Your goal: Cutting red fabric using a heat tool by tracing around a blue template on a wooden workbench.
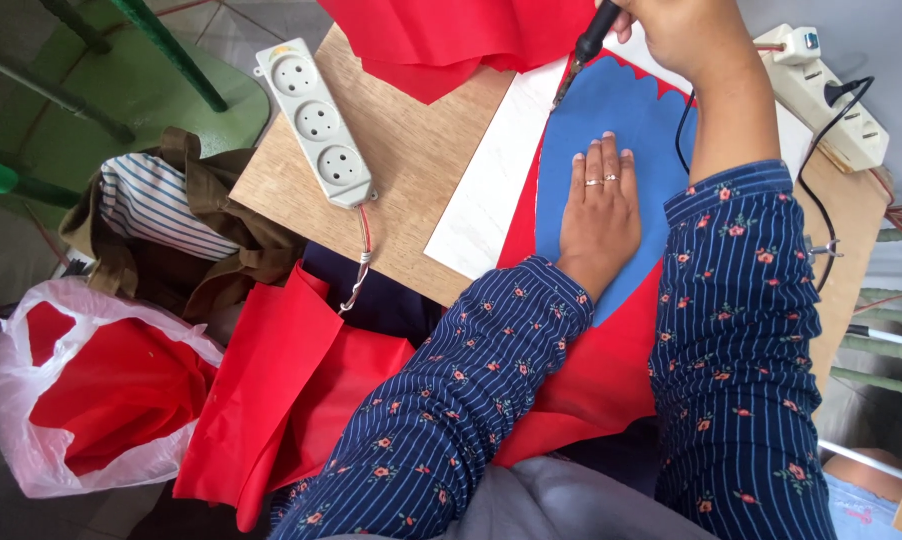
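While left hand (599, 215) presses flat, fingers extended together, on blue template (621, 120), right hand (671, 30) fingers clenched around heated cutting tool (579, 58), tip at template edge.

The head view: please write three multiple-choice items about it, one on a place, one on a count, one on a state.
1. Where does the left hand lie?
A. flat on the blue template
B. on the white power strip
C. in the plastic bag

2. How many sockets does the white power strip on the wooden board show?
A. two
B. three
C. five

3. What is the state of the right hand?
A. open and empty
B. closed around a dark hot-tip tool
C. resting on the red fabric

Answers: 1 A, the palm presses the blue shape; 2 B, three round sockets in a row; 3 B, the fingers grip the tool, whose tip meets the template's edge.
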